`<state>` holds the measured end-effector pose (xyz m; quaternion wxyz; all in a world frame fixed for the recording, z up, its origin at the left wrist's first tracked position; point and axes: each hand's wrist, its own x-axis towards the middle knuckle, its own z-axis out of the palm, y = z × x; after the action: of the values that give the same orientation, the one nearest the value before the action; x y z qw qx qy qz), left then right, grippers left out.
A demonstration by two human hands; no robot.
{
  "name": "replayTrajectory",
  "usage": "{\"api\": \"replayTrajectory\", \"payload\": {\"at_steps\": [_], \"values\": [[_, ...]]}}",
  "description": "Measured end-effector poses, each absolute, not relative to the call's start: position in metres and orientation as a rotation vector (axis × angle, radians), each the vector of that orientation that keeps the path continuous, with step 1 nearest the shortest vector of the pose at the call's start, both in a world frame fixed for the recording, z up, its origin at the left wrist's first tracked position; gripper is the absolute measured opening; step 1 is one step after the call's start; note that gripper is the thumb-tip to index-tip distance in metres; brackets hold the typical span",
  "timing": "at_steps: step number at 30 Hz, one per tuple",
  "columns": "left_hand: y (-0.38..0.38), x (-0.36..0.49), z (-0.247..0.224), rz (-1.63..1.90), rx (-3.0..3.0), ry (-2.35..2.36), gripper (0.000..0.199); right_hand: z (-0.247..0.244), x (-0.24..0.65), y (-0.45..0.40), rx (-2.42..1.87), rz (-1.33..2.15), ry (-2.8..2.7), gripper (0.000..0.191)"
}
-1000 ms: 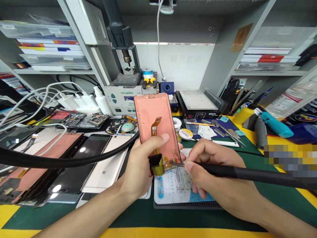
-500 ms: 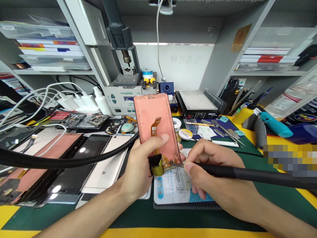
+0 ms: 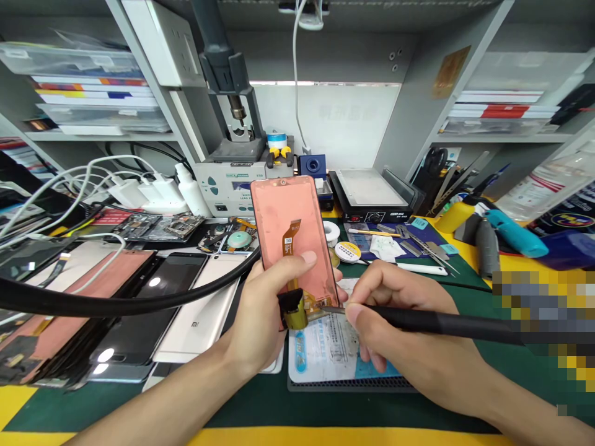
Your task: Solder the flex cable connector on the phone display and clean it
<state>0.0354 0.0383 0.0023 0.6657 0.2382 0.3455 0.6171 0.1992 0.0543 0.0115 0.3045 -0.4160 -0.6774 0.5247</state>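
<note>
Green bench mat [image 3: 111, 409] below, my left hand [image 3: 260, 316] grips a phone display panel [image 3: 279, 229] upright to steady its flex cable [image 3: 290, 238], while my right hand [image 3: 400, 322] pinches a soldering iron [image 3: 441, 319] at the panel's lower edge.

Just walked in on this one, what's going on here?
A person holds a smartphone display panel in the left hand, its pink back facing up. The right hand grips a black soldering iron, its metal tip close to the lower end of the orange flex cable, above a printed mat.
</note>
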Motion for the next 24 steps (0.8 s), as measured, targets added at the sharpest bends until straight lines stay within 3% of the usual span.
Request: {"api": "replayTrajectory", "payload": {"at_steps": [24], "values": [[0.0377,0.0332,0.0005,1.36,0.564,0.785,0.03,0.0171,0.2031,0.057,-1.086,1.395,-1.745,0.016]]}}
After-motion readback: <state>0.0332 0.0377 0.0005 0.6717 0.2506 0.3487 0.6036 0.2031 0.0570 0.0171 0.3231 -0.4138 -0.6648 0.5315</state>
